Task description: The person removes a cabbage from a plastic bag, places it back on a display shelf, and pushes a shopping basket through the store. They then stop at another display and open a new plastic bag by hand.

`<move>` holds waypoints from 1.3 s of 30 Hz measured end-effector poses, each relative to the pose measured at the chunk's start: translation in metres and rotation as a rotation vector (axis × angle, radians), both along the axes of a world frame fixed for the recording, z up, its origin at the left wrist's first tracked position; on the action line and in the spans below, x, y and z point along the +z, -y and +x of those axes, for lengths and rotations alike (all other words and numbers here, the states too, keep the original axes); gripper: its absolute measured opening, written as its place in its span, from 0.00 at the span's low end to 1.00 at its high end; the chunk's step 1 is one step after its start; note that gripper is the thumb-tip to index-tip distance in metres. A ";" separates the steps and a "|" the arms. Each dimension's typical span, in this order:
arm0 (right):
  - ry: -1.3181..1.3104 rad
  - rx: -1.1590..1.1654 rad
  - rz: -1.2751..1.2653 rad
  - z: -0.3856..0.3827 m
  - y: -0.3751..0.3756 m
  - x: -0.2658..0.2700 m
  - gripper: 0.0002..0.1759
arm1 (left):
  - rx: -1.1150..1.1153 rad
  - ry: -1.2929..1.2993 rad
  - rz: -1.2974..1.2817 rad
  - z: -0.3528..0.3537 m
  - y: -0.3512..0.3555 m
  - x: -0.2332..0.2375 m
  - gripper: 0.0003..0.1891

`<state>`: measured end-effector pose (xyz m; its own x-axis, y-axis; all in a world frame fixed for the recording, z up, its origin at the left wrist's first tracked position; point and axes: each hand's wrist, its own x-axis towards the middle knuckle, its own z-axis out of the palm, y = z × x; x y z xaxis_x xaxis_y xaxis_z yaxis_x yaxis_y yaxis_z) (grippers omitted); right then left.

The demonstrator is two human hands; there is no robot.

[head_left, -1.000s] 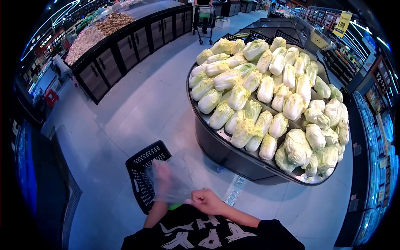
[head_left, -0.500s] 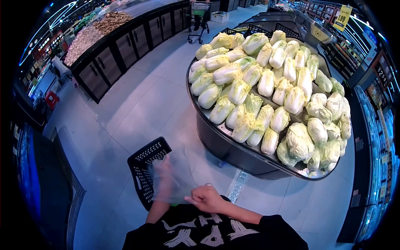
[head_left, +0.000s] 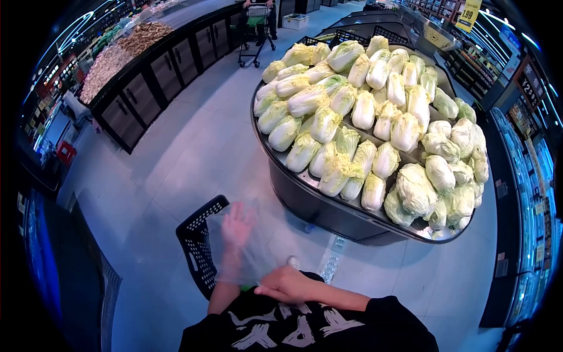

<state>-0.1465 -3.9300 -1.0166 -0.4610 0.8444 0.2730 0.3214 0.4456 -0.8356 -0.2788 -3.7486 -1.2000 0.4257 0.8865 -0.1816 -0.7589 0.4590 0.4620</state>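
Observation:
A clear plastic bag [head_left: 256, 253] hangs in front of my body. My left hand [head_left: 237, 227] is inside it, with the fingers stretched out and spread behind the film. With closed fingers, my right hand [head_left: 285, 283] grips the bag's near edge, close to my left wrist. A black perforated shopping basket [head_left: 193, 233] is beside and beneath my left forearm; the bag and arm hide part of it, including how it is held up. Ahead to the right, napa cabbages [head_left: 335, 173] lie piled on a dark display stand [head_left: 328, 214], apart from both hands.
Round pale cabbages [head_left: 417, 190] fill the stand's right end. A long produce counter [head_left: 146, 97] runs along the left. Beyond it, a person stands behind a shopping cart [head_left: 256, 32]. Lit refrigerated shelves [head_left: 531, 234] line the right side.
My left hand has opened and spread its fingers inside the bag. The right hand keeps its grip. The cart has come closer at the back, and my view has shifted slightly.

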 end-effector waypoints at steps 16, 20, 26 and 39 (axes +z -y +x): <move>-0.060 -0.119 -0.021 0.004 0.007 0.004 0.21 | 0.043 -1.017 0.121 -0.003 -0.037 -0.121 0.21; -0.107 -0.111 -0.084 0.003 0.011 0.003 0.20 | -0.086 0.238 -0.279 -0.014 -0.031 -0.080 0.15; -0.065 -0.130 -0.080 0.004 0.013 -0.003 0.20 | -0.004 0.543 -0.075 -0.033 -0.044 -0.073 0.14; -0.001 -0.179 -0.045 0.006 0.005 -0.011 0.21 | 0.354 -0.010 0.143 -0.021 -0.027 -0.068 0.26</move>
<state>-0.1404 -3.9352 -1.0271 -0.3017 0.9245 0.2330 0.3914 0.3430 -0.8539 -0.2994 -3.7217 -1.2683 0.0876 0.9950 -0.0477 -0.8540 0.0997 0.5107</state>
